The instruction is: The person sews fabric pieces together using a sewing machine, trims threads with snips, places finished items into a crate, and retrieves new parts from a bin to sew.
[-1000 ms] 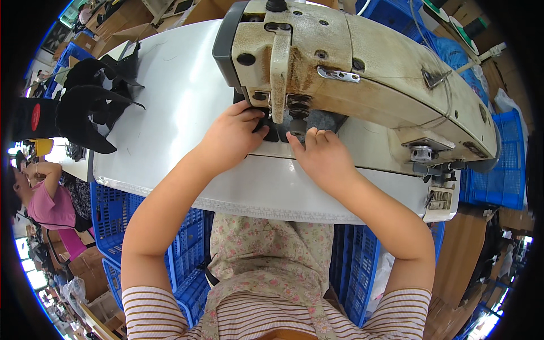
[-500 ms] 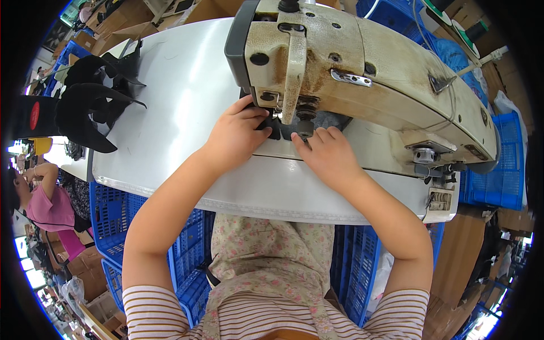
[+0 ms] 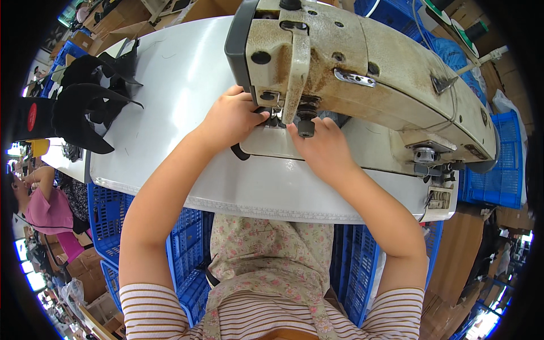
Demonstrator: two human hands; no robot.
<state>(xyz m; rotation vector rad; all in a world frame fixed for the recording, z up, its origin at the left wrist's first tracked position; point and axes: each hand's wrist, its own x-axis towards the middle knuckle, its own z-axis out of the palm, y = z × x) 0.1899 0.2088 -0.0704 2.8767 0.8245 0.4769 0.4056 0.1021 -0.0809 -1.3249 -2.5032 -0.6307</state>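
A worn cream sewing machine (image 3: pixel 385 68) stands on a white table (image 3: pixel 170 96). My left hand (image 3: pixel 229 119) lies under the machine head, its fingers curled on a small black piece (image 3: pixel 241 152) at the needle area. My right hand (image 3: pixel 323 147) rests flat beside it on the machine bed, fingertips by the presser foot (image 3: pixel 306 127). Most of the black piece is hidden under the machine head and my hands.
A stack of black cut pieces (image 3: pixel 85 102) lies at the table's left end. Blue plastic crates (image 3: pixel 187 260) stand under the table and another blue crate (image 3: pixel 493 175) at the right. A person in pink (image 3: pixel 48 209) sits at the far left.
The view has shifted closer over the machine head. Both hands have stayed at the needle area, with the left fingers tucked further under the head.
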